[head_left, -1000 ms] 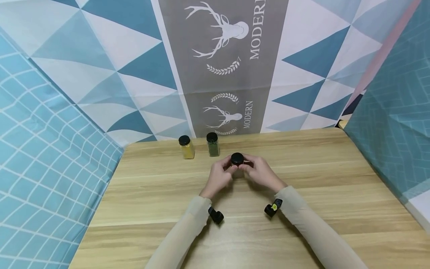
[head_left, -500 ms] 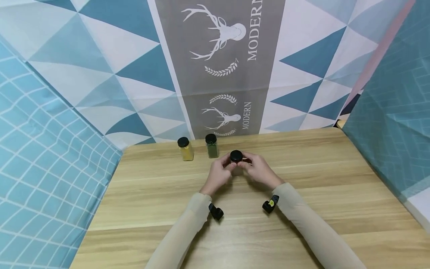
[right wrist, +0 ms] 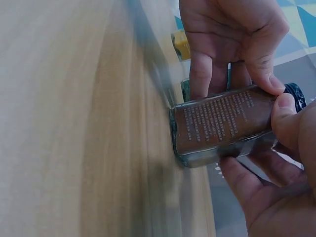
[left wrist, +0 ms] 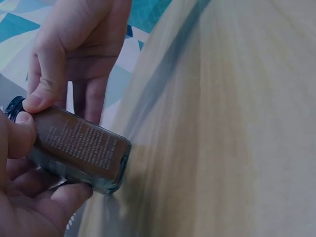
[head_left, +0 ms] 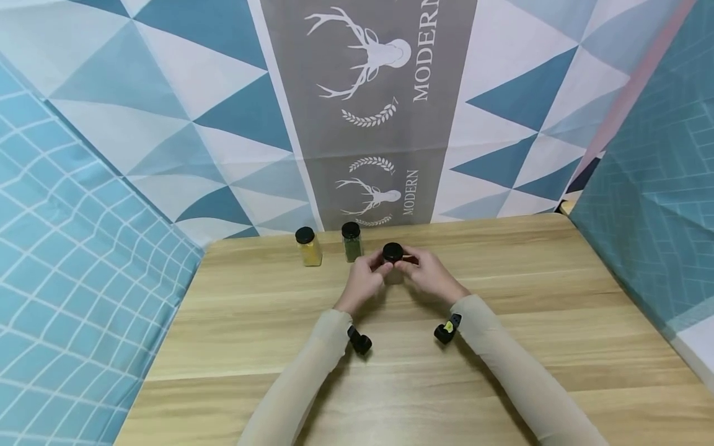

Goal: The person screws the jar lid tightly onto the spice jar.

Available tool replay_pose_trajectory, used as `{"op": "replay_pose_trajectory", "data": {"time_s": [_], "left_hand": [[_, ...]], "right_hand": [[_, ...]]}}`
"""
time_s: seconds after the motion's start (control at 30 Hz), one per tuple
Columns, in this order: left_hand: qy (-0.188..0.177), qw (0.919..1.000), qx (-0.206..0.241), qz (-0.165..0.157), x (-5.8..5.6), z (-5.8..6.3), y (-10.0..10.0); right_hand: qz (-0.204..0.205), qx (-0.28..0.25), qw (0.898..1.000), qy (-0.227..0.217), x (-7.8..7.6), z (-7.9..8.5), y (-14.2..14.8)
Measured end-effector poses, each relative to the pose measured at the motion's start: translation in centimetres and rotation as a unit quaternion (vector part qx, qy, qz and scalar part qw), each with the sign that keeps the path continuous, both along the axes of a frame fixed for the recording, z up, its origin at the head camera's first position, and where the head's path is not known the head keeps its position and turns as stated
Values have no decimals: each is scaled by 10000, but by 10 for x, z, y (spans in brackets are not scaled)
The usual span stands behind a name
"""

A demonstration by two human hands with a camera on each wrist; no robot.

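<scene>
Both hands hold one square glass spice jar (left wrist: pixel 81 143) with a black lid (head_left: pixel 393 252) and a brown back bearing small pale print. My left hand (head_left: pixel 362 284) grips its left side, the thumb high near the lid and fingers around the glass. From the other side my right hand (head_left: pixel 432 277) grips it the same way, thumb beside the left thumb. The jar stands roughly upright at the table's surface; whether its base touches the wood I cannot tell. Just left of the hands stands a spice jar of green flakes (head_left: pixel 352 246), and further left one of yellow powder (head_left: pixel 310 253).
The wooden table (head_left: pixel 268 347) ends at the back against a patterned curtain (head_left: pixel 379 124). Blue grid cloth (head_left: pixel 83 260) hangs on the left, teal cloth (head_left: pixel 658 204) on the right. Each wrist wears a small black camera (head_left: pixel 359 342).
Both hands have moved the held jar a little away from the body, toward the back edge. The grip looks the same, and the other two jars stay where they stood.
</scene>
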State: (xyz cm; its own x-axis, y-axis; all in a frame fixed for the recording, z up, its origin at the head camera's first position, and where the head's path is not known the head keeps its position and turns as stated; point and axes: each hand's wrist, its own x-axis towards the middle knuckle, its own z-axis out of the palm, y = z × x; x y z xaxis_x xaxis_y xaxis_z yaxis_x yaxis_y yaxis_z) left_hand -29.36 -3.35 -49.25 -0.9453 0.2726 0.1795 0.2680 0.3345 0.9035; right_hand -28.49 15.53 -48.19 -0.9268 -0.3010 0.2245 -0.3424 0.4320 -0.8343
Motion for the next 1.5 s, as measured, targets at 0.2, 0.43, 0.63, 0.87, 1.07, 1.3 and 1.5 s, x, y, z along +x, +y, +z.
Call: {"op": "replay_pose_trajectory", "data": {"time_s": [0.2, 0.43, 0.63, 0.87, 1.07, 1.3, 1.5], "left_hand": [[-22, 9997, -243, 56, -3, 5, -1], [285, 9986, -451, 57, -6, 7, -2], [366, 9983, -439, 129, -9, 11, 0], [452, 9975, -474, 246, -15, 13, 4], [523, 9958, -679, 311, -18, 18, 5], [555, 9941, -842, 410, -22, 21, 8], [561, 9936, -840, 514, -25, 17, 9]], "right_hand": [[-91, 269, 9996, 66, -4, 3, 2], [-278, 429, 9987, 4, -10, 5, 2], [-432, 321, 9985, 73, -14, 9, 2], [-579, 416, 9974, -129, -19, 15, 2], [-594, 647, 9961, -80, -24, 20, 1], [-693, 596, 9958, -60, -30, 20, 0], [-773, 610, 9951, 3, -37, 17, -2]]}}
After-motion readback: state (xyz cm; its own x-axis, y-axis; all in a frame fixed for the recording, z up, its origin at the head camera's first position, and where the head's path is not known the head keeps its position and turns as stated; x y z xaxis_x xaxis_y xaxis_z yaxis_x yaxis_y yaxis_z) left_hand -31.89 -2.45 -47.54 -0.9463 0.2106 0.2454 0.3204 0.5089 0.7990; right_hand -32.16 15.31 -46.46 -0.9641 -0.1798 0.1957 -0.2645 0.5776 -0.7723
